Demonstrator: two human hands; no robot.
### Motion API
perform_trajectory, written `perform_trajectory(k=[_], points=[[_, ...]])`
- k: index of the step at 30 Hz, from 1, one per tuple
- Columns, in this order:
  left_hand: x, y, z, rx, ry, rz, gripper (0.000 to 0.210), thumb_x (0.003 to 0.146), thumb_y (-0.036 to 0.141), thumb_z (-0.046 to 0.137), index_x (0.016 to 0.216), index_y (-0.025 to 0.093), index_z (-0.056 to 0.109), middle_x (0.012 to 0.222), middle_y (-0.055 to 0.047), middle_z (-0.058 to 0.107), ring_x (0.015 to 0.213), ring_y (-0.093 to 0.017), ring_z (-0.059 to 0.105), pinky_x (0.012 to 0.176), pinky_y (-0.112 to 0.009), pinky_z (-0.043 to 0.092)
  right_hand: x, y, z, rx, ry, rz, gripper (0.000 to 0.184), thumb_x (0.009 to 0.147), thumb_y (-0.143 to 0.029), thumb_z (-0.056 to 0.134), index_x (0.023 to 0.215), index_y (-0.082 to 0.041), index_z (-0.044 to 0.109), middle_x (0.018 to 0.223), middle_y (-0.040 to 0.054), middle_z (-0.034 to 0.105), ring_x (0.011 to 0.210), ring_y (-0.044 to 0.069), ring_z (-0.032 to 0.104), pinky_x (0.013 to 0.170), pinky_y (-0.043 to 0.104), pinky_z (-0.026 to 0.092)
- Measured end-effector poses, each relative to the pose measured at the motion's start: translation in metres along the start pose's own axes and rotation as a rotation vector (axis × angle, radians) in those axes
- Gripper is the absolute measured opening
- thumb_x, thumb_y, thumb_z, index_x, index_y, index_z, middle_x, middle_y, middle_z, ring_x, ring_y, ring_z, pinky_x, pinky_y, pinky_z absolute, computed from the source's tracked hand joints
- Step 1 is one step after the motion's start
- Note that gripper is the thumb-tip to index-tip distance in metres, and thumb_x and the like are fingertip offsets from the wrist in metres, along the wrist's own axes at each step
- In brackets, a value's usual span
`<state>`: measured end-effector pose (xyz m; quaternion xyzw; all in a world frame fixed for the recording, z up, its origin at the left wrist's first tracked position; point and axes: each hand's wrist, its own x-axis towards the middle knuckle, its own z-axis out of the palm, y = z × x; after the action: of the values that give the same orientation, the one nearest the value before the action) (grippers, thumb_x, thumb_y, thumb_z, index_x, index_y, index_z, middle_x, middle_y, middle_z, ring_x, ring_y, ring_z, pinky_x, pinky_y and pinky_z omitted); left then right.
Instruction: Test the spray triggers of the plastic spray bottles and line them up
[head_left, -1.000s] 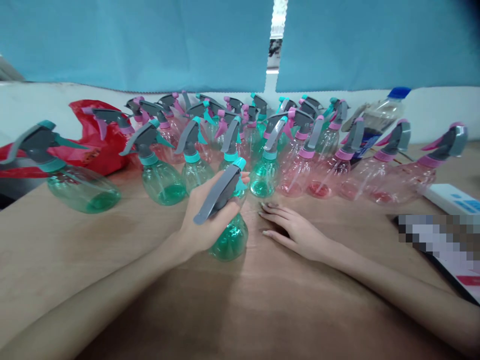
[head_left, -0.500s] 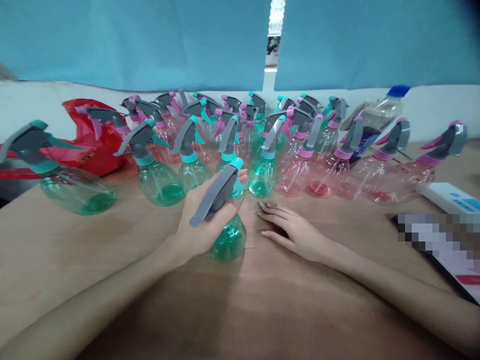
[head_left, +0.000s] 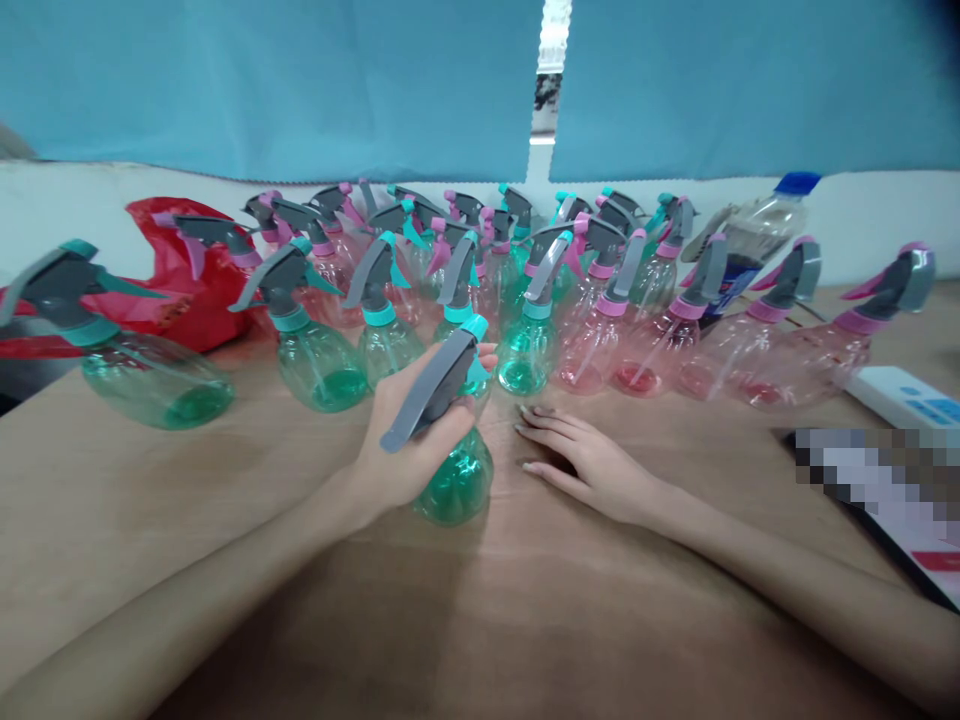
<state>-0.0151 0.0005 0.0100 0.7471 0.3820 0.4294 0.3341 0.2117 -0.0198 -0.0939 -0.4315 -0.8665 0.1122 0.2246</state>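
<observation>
My left hand [head_left: 409, 430] is wrapped round the neck of a green spray bottle [head_left: 459, 480], just below its grey and teal trigger head. The bottle is upright in front of the others; the palm and fingers hide its neck. My right hand [head_left: 581, 450] lies on the wooden table [head_left: 360, 620] with its fingers stretched out, holding nothing. Close behind my hands stands a front row of spray bottles, among them a clear green one [head_left: 525, 350] and a pink one [head_left: 589, 350].
Several more green and pink spray bottles crowd the back. A red plastic bag [head_left: 180, 280] lies at the left, and a large bottle with a blue cap [head_left: 757, 235] leans at the back right. A white box [head_left: 904, 400] and a dark-edged, partly blurred flat item [head_left: 885, 520] lie on the right.
</observation>
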Motion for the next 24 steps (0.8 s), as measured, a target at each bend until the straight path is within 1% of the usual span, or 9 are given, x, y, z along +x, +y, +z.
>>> perform_trajectory(k=[2,6,10,14,16,18,20,22,24], points=[[0.0002,-0.0003,0.0000,-0.009,-0.002,-0.004,0.039,0.072,0.017,0.055,0.109,0.026,0.064,0.116,-0.002,0.069,0.083,-0.021,0.067,0.080,-0.039,0.057,0.0001,0.0002,0.0000,0.002,0.001,-0.003,0.047,0.096,-0.043,0.047,0.134,-0.015,0.053,0.142,0.0128,0.051,0.135,0.026,0.042,0.112,0.049,0.036],[0.0004,-0.0003,-0.0001,-0.025,-0.013,0.008,0.038,0.073,0.017,0.055,0.109,0.026,0.064,0.118,-0.002,0.068,0.096,-0.024,0.066,0.082,-0.039,0.056,0.0002,0.0006,0.0000,0.012,0.005,-0.004,0.047,0.096,-0.043,0.047,0.135,-0.017,0.052,0.142,0.0124,0.052,0.135,0.026,0.043,0.112,0.050,0.036],[0.0002,-0.0003,-0.0004,-0.027,-0.025,0.012,0.037,0.075,0.015,0.055,0.109,0.029,0.063,0.120,-0.001,0.066,0.094,-0.022,0.066,0.083,-0.039,0.056,0.0002,0.0000,-0.0005,0.020,0.006,0.000,0.047,0.096,-0.044,0.047,0.134,-0.017,0.053,0.141,0.0127,0.052,0.135,0.027,0.043,0.112,0.050,0.036],[-0.0002,-0.0017,-0.0012,-0.020,-0.025,0.023,0.037,0.076,0.015,0.054,0.109,0.029,0.062,0.119,-0.001,0.066,0.100,-0.023,0.065,0.082,-0.037,0.056,0.0004,-0.0007,-0.0007,0.040,0.021,-0.002,0.046,0.096,-0.043,0.049,0.135,-0.020,0.053,0.141,0.0120,0.053,0.134,0.028,0.044,0.111,0.052,0.037],[-0.0005,-0.0024,-0.0021,0.012,-0.028,0.028,0.035,0.077,0.017,0.054,0.109,0.029,0.062,0.110,-0.002,0.068,0.093,-0.023,0.067,0.078,-0.036,0.056,0.0003,-0.0006,-0.0005,0.042,0.026,-0.005,0.045,0.095,-0.043,0.049,0.135,-0.021,0.053,0.141,0.0118,0.053,0.134,0.028,0.044,0.110,0.053,0.037],[-0.0007,-0.0028,-0.0034,0.066,-0.042,0.027,0.035,0.078,0.018,0.053,0.111,0.030,0.061,0.093,-0.001,0.069,0.083,-0.022,0.067,0.073,-0.035,0.055,0.0002,-0.0003,-0.0003,0.039,0.025,-0.008,0.046,0.096,-0.043,0.049,0.135,-0.020,0.053,0.141,0.0118,0.053,0.134,0.027,0.044,0.111,0.052,0.037],[-0.0007,-0.0032,-0.0048,0.118,-0.056,0.028,0.034,0.079,0.018,0.052,0.111,0.030,0.061,0.076,0.001,0.066,0.077,-0.022,0.067,0.068,-0.034,0.054,-0.0001,0.0002,0.0002,0.036,0.025,-0.007,0.046,0.095,-0.043,0.049,0.135,-0.019,0.053,0.141,0.0122,0.053,0.134,0.027,0.044,0.111,0.051,0.037],[-0.0006,-0.0039,-0.0057,0.141,-0.063,0.041,0.030,0.080,0.019,0.051,0.107,0.029,0.061,0.069,0.002,0.061,0.074,-0.022,0.065,0.066,-0.033,0.052,-0.0003,0.0008,0.0007,0.030,0.023,-0.002,0.047,0.095,-0.043,0.049,0.134,-0.017,0.054,0.141,0.0130,0.053,0.134,0.027,0.044,0.112,0.050,0.036],[-0.0003,-0.0051,-0.0060,0.140,-0.068,0.051,0.023,0.080,0.019,0.050,0.100,0.027,0.061,0.069,0.002,0.058,0.072,-0.021,0.064,0.067,-0.033,0.051,-0.0004,0.0015,0.0012,0.022,0.015,0.001,0.048,0.096,-0.044,0.048,0.134,-0.015,0.054,0.141,0.0137,0.052,0.135,0.027,0.043,0.112,0.049,0.036]])
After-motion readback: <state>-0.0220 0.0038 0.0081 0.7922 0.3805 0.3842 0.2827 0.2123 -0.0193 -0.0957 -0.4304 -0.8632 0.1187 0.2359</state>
